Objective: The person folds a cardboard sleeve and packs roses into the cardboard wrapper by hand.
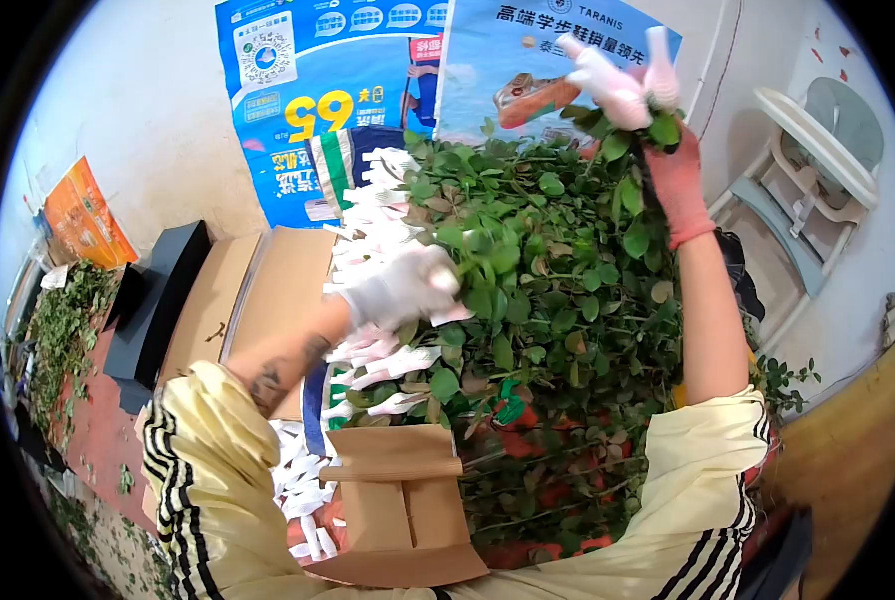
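My left hand [399, 289], in a pale grey glove, is closed and blurred by motion at the left edge of the leafy pile; whatever it grips is not visible. Raised at the upper right, my right hand [675, 185] wears a reddish glove and is closed around leafy flower stems. Their heads [619, 88] are wrapped in white and pinkish netting and stick up above that hand. Between the hands lies a large heap of green leafy stems [557, 270]. More white-netted heads [377, 225] line the heap's left side.
An open cardboard box [382, 510] is close to my body, beside loose white nets [302, 475]. Flattened cardboard [282, 290] and a black box [157, 310] lie to the left. Blue posters [317, 100] stand behind the heap. A white high chair [817, 170] is at the right.
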Demonstrator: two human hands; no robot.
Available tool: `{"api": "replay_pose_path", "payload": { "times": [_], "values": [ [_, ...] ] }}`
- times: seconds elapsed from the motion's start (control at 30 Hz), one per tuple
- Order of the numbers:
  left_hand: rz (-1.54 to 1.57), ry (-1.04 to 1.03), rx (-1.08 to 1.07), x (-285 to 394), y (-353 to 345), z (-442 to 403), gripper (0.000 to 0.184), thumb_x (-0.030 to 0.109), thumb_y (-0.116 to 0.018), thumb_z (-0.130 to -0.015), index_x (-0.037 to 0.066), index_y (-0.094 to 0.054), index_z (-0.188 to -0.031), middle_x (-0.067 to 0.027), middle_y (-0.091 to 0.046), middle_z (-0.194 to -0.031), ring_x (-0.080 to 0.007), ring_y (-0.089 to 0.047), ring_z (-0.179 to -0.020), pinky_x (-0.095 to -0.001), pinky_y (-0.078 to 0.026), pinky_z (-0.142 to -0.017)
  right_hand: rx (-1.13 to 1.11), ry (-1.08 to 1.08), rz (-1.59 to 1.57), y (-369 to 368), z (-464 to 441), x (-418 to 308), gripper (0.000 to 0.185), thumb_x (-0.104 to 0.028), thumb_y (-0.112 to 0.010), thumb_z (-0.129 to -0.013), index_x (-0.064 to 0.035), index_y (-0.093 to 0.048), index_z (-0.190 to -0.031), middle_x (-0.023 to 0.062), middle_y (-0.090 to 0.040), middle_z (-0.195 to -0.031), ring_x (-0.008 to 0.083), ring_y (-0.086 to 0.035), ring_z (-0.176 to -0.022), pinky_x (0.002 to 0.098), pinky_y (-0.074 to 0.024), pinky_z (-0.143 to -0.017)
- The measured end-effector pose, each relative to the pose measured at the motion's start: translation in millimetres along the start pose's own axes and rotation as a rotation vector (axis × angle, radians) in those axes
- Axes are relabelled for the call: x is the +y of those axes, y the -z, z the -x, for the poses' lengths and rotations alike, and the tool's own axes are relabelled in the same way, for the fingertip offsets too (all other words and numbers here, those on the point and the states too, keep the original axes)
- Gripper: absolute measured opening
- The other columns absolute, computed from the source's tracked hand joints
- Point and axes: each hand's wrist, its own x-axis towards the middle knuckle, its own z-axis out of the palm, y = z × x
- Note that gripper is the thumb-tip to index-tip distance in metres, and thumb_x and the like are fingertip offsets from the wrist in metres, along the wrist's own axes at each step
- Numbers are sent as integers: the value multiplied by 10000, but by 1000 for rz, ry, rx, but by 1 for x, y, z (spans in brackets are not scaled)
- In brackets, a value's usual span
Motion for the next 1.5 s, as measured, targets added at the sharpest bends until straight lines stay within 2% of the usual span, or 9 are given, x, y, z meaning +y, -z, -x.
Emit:
{"api": "replay_pose_path", "payload": {
  "times": [0.07,0.2,0.43,0.87,0.97,1.03,1.17,1.23,1.5],
  "values": [
    [197,76,-96,4,50,-6,386,166,-670,-763,48,-571,-1117,-51,-622,-888,-115,-599,-758,-265,-507,-655,81,4,33,16,-7,21,300,-13,-622,-763,11,-583,-1059,166,-647,-916,269,-624,-853,339,-473,-792],
    [-878,120,350,25,137,-18,379,147,-584,-756,63,-591,-1125,-138,-668,-889,-290,-641,-817,-353,-492,-757,183,-105,-49,38,-10,15,270,-4,-623,-770,27,-591,-1036,120,-665,-939,195,-619,-867,313,-471,-803],
    [219,32,-113,-7,132,1,536,304,-680,-844,48,-462,-1261,-42,-627,-939,-96,-584,-726,-221,-499,-594,-175,34,-314,15,13,-19,345,-32,-618,-764,20,-585,-1103,141,-663,-972,201,-618,-907,309,-467,-839],
    [-617,-25,147,-25,96,18,372,89,-595,-737,9,-601,-1100,-142,-636,-1017,-220,-594,-994,-314,-450,-873,246,327,471,11,-54,-14,316,-133,-592,-791,-42,-576,-1093,200,-630,-950,394,-586,-913,419,-476,-809],
    [-595,-141,266,-76,100,20,318,85,-543,-757,67,-620,-1065,-150,-642,-979,-292,-613,-936,-358,-472,-836,460,496,719,46,-105,9,383,-205,-624,-779,-89,-576,-1141,200,-629,-870,366,-612,-853,407,-487,-782],
    [-495,-273,518,-83,103,21,317,71,-548,-760,48,-613,-1069,-139,-631,-977,-274,-604,-945,-356,-475,-840,591,558,939,59,-117,17,581,-192,-590,-816,-31,-380,-1334,164,-457,-1274,343,-425,-1172,444,-305,-1013],
    [-272,-377,809,-55,97,8,292,37,-552,-761,40,-619,-1045,-126,-630,-983,-280,-600,-933,-351,-473,-843,649,721,759,57,-136,-12,491,-128,-632,-780,-60,-447,-1230,189,-586,-1102,379,-564,-970,467,-438,-850],
    [-394,-553,502,-44,91,-2,310,67,-571,-748,43,-616,-1054,-116,-627,-1009,-290,-596,-937,-351,-468,-858,399,577,758,34,-119,-43,331,-135,-579,-791,-119,-558,-1121,186,-571,-745,367,-553,-690,453,-431,-615],
    [-425,-131,400,-20,121,-50,295,162,-580,-810,20,-633,-1062,-131,-671,-973,-199,-643,-909,-345,-492,-799,-198,341,943,-24,-45,-8,482,-175,-645,-757,-210,-533,-1224,145,-614,-982,290,-598,-985,375,-507,-779]
  ]
}}
